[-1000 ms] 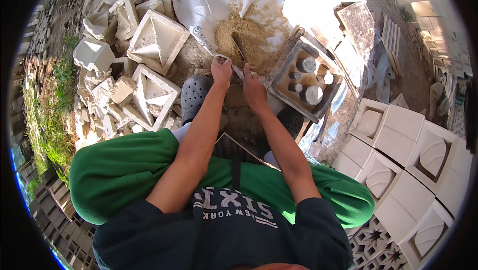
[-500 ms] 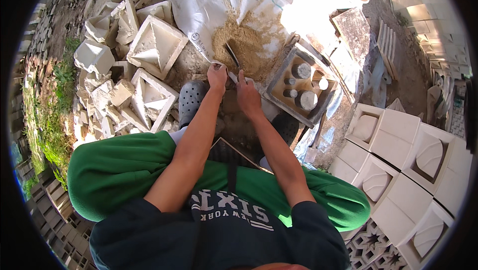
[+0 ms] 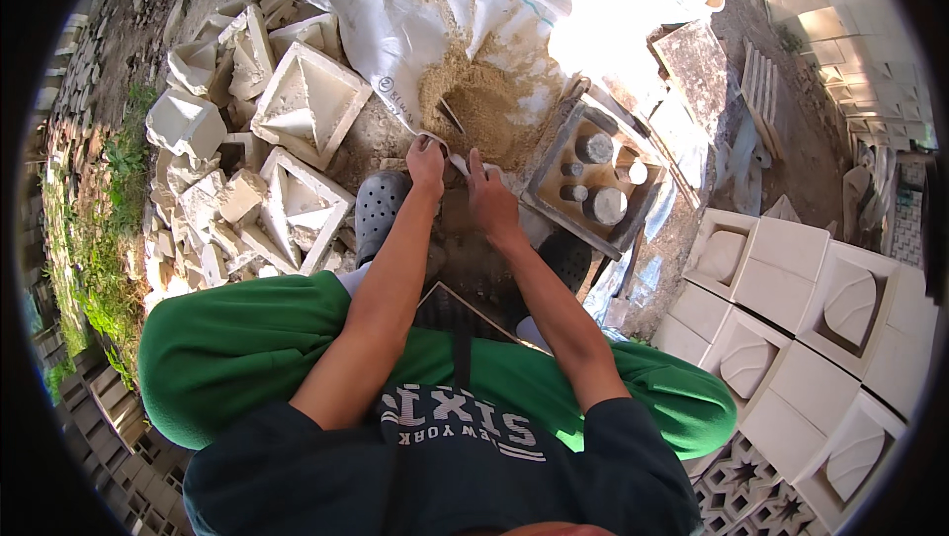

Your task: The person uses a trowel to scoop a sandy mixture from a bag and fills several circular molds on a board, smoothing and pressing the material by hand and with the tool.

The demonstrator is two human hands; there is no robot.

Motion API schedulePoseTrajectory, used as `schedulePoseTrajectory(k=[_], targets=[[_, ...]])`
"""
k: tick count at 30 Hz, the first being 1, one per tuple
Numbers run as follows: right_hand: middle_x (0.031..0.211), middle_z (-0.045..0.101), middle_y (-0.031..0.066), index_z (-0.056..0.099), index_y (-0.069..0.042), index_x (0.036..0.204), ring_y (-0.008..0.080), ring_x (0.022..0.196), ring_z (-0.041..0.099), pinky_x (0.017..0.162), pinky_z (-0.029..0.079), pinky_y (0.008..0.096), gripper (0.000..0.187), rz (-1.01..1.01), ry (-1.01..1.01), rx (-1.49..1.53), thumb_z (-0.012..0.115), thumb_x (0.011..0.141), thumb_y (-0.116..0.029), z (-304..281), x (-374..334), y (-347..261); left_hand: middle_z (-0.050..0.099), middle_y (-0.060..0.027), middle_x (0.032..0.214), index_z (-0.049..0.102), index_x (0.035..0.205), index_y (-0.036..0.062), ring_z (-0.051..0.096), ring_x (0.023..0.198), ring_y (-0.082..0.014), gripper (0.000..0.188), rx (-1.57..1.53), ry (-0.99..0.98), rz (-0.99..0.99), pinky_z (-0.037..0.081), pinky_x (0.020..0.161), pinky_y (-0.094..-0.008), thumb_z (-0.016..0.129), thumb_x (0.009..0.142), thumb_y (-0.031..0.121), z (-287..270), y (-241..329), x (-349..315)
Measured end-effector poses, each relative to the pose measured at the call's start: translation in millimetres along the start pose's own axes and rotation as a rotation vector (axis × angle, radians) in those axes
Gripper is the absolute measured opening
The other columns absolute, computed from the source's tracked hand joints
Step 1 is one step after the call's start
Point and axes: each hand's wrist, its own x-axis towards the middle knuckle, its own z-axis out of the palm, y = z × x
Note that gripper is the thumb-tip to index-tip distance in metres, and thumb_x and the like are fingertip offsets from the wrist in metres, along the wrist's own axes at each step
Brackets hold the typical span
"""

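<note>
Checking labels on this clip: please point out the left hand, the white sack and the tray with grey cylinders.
Left hand (image 3: 427,164): head view, back of the hand.
White sack (image 3: 384,40): head view, bare part beside the sand.
Tray (image 3: 572,220): head view, near rim.

The left hand (image 3: 427,168) pinches the white sack (image 3: 381,42) by its edge. The right hand (image 3: 491,202) is near the sand (image 3: 497,106).
</note>
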Motion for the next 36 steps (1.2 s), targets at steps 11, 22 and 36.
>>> schedulePoseTrajectory(k=[11, 22, 36], targets=[[0.094, 0.060, 0.0171, 0.043, -0.017, 0.145, 0.0382, 0.064, 0.065, 0.054, 0.053, 0.0477, 0.049, -0.069, 0.047, 0.009, 0.052, 0.098, -0.028, 4, -7, 3, 0.063, -0.0046, 0.097, 0.056, 0.120, 0.0049, 0.065, 0.083, -0.0141, 0.025, -0.193, 0.026, -0.131, 0.054, 0.072, -0.0279, 0.047, 0.096, 0.008, -3, 6, -1], [0.093, 0.061, 0.0155, 0.044, -0.017, 0.144, 0.0351, 0.062, 0.065, 0.051, 0.054, 0.0448, 0.050, -0.117, 0.061, -0.082, 0.053, 0.096, -0.026, 4, -12, 6, 0.061, -0.0028, 0.105, 0.056, 0.109, 0.0096, 0.064, 0.096, -0.0183, 0.017, -0.285, 0.005, -0.180, 0.054, 0.083, -0.0352, 0.044, 0.098, 0.015, 3, 28, -18], [0.096, 0.062, 0.0169, 0.044, -0.022, 0.146, 0.0386, 0.071, 0.064, 0.061, 0.052, 0.0483, 0.050, -0.017, -0.052, 0.026, 0.053, 0.097, -0.026, -4, -10, 14, 0.065, -0.0053, 0.105, 0.062, 0.114, 0.0044, 0.066, 0.090, -0.0204, 0.028, -0.191, 0.069, -0.198, 0.055, 0.077, -0.0352, 0.050, 0.098, 0.025, 0, 21, 9]])
